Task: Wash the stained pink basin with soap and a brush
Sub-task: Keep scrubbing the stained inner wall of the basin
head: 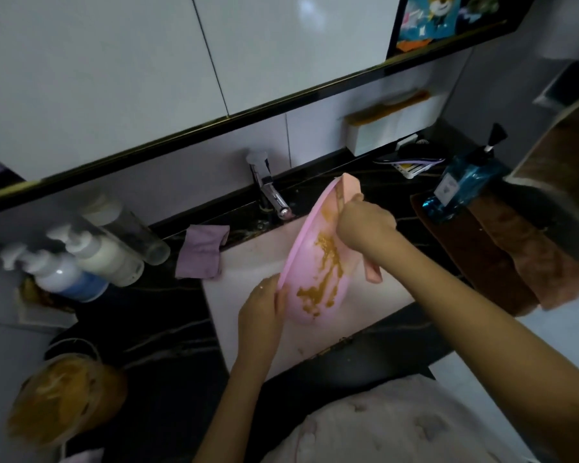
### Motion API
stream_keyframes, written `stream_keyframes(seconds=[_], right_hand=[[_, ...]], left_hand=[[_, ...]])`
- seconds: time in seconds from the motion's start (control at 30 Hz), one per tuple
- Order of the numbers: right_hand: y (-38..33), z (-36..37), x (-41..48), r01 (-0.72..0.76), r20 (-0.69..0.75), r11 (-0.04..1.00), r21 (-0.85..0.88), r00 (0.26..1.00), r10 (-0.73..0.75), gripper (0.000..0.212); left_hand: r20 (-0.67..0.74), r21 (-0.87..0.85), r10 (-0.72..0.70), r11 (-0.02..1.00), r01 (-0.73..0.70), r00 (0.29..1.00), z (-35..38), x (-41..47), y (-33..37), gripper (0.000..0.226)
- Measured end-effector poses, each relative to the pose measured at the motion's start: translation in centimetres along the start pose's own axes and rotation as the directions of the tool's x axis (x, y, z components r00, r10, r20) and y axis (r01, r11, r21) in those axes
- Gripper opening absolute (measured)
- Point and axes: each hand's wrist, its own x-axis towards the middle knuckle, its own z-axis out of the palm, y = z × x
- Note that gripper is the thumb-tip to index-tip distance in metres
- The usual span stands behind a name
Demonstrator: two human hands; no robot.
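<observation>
The pink basin stands tilted on its edge over the white sink, its inside smeared with yellow-brown stain. My left hand grips its lower rim. My right hand holds the upper rim together with a peach-pink cloth or flat pad, whose other end hangs below my wrist. Whether that peach thing is the brush I cannot tell. A blue soap pump bottle stands on the counter at right.
The chrome tap is behind the basin. A purple cloth lies left of the sink, beside several pump bottles. A tub of brown paste stands at front left. Brown towels lie at right.
</observation>
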Motion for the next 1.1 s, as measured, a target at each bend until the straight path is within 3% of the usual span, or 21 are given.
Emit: stream_keyframes(seconds=[0.1, 0.3, 0.43, 0.57, 0.67, 0.77, 0.83, 0.9, 0.97, 1.03, 1.1], right_hand=[[1.5, 1.2, 1.5, -0.025, -0.019, 0.996, 0.089, 0.999, 0.027, 0.054], [4.2, 3.7, 1.0, 0.100, -0.074, 0.958, 0.270, 0.994, -0.083, 0.041], [4.0, 5.2, -3.0, 0.328, -0.221, 0.858, 0.396, 0.941, -0.258, 0.044], [5.7, 6.5, -5.7, 0.532, -0.211, 0.809, 0.252, 0.846, -0.491, 0.049], [7.8, 6.6, -2.2, 0.467, -0.233, 0.848, 0.251, 0.879, -0.415, 0.048], [6.3, 6.4, 0.2, 0.347, -0.240, 0.823, 0.449, 0.935, -0.262, 0.045], [5.6, 7.2, -1.4, 0.474, -0.264, 0.783, 0.403, 0.879, -0.396, 0.047], [7.0, 8.0, -3.0, 0.606, -0.258, 0.757, 0.247, 0.794, -0.551, 0.052], [8.9, 7.8, -1.0, 0.552, -0.246, 0.819, 0.156, 0.825, -0.509, 0.049], [8.7, 7.3, 1.9, 0.411, -0.231, 0.860, 0.303, 0.907, -0.352, 0.047], [6.3, 7.7, 1.7, 0.404, -0.249, 0.791, 0.459, 0.914, -0.321, 0.049]], left_hand=[[0.069, -0.033, -0.114, 0.993, 0.117, 0.991, 0.8, -0.9, -1.6, 0.025], [-0.108, -0.038, -0.096, 0.995, 0.092, 0.990, -2.4, 2.5, 1.5, 0.029], [-0.054, 0.002, -0.072, 0.997, 0.073, 0.996, -3.3, 5.7, 2.3, 0.034], [-0.050, -0.027, -0.152, 0.988, 0.151, 0.987, -3.5, 7.4, 1.3, 0.044], [-0.042, -0.003, -0.140, 0.990, 0.140, 0.989, -3.8, 7.9, 1.0, 0.046], [-0.064, 0.014, -0.146, 0.989, 0.147, 0.987, -3.5, 8.6, 0.8, 0.049], [-0.085, -0.027, -0.170, 0.985, 0.168, 0.982, -3.8, 8.8, -0.3, 0.051], [-0.105, -0.056, -0.178, 0.983, 0.173, 0.978, -4.4, 9.2, -1.4, 0.053], [-0.107, -0.047, -0.162, 0.986, 0.158, 0.981, -4.6, 9.3, -1.3, 0.053], [-0.095, -0.003, -0.155, 0.988, 0.155, 0.983, -4.4, 9.5, -0.7, 0.052], [-0.110, 0.037, -0.152, 0.987, 0.157, 0.982, -4.2, 9.4, -0.7, 0.052]])
